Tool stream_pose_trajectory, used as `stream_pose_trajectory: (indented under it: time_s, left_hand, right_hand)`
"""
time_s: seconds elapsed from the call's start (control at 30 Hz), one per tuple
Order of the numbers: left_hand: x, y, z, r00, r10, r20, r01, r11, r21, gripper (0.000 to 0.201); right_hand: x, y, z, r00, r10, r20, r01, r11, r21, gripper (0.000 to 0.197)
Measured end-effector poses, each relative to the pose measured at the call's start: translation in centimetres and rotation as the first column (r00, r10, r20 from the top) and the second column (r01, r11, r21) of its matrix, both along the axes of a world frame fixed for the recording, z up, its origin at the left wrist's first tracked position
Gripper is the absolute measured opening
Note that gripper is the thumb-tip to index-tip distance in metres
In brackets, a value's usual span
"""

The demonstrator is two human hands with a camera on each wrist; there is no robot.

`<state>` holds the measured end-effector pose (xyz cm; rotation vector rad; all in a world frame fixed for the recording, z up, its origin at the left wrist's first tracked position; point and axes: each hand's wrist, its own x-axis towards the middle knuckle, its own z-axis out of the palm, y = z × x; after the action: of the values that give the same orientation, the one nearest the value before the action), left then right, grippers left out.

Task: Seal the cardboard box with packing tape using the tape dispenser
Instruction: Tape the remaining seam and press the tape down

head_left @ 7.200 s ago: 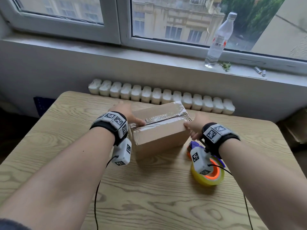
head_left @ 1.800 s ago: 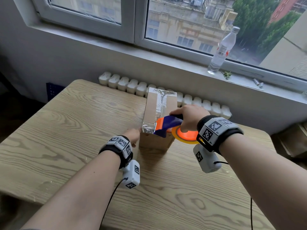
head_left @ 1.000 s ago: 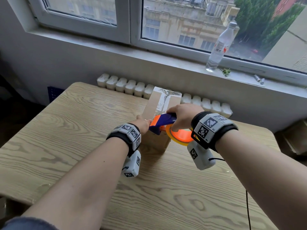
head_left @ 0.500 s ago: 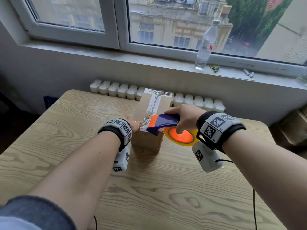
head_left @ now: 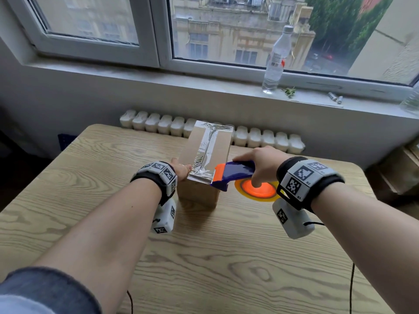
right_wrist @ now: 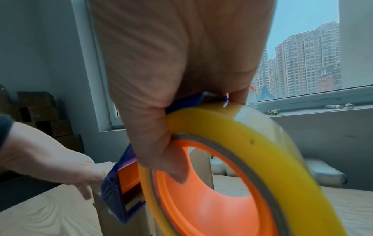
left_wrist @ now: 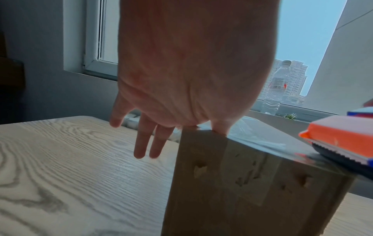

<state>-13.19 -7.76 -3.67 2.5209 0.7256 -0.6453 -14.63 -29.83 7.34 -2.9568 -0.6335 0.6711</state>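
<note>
Wooden table (head_left: 68, 200) beneath a window sill, radiator (head_left: 158, 123) behind. Left to right:

- Left hand (head_left: 180, 169) — fingers straight and relaxed, thumb (left_wrist: 221, 127) pressed on the near left top corner of the cardboard box (head_left: 199, 193), steadying it; it grips nothing.
- Cardboard box — upright at table centre, long axis running away from the person; glossy packing tape (head_left: 207, 150) along its top seam and across the far and near edges.
- Tape dispenser (head_left: 233, 175) — blue-and-orange head at the box's near right top corner, yellow roll (right_wrist: 252, 143) hanging off to the right.
- Right hand (head_left: 260, 166) — fingers curled round the dispenser.
- Water bottle (head_left: 275, 60) on the sill.

Risk: a crooked pull could wrinkle the strip or tear it unevenly; light thumb pressure may let the box slide.

Change: seven seconds ago the box lay crosswise and the dispenser rested on the table.
</note>
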Motion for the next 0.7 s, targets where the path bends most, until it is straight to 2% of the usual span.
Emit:
stream_pose_trajectory:
  time_s: [0.1, 0.23, 0.3, 0.43, 0.57, 0.7]
  left_hand:
    - [-0.8, -0.6, 1.5, 0.994, -0.107, 0.001, 0.106, 0.992, 0.070, 0.072]
    - [-0.7, -1.5, 1.0, 0.923, -0.376, 0.078, 0.359, 0.917, 0.176, 0.069]
    - [-0.9, -2.1, 0.5, 0.910, -0.408, 0.080, 0.387, 0.902, 0.192, 0.068]
    - [-1.1, -2.6, 0.5, 0.875, -0.479, 0.066, 0.442, 0.848, 0.292, 0.081]
    - [-0.7, -3.4, 0.4, 0.852, -0.520, 0.064, 0.484, 0.828, 0.282, 0.079]
    - [-0.8, -3.6, 0.6, 0.866, -0.498, 0.058, 0.472, 0.848, 0.240, 0.082]
  right_hand:
    - [0.1, 0.2, 0.0, 1.000, 0.005, 0.000, -0.005, 1.000, -0.009, 0.085]
    - [0.0, 0.0, 0.2, 1.000, 0.008, 0.004, -0.008, 1.000, -0.008, 0.082]
    - [-0.1, -0.1, 0.2, 1.000, 0.010, -0.001, -0.010, 1.000, -0.003, 0.081]
    - [0.1, 0.0, 0.2, 1.000, 0.016, -0.002, -0.016, 1.000, -0.004, 0.082]
    - [0.1, -0.4, -0.2, 1.000, 0.011, -0.026, -0.010, 1.000, 0.019, 0.081]
    - [-0.1, -1.2, -1.4, 0.999, -0.012, -0.035, 0.015, 0.994, 0.112, 0.080]
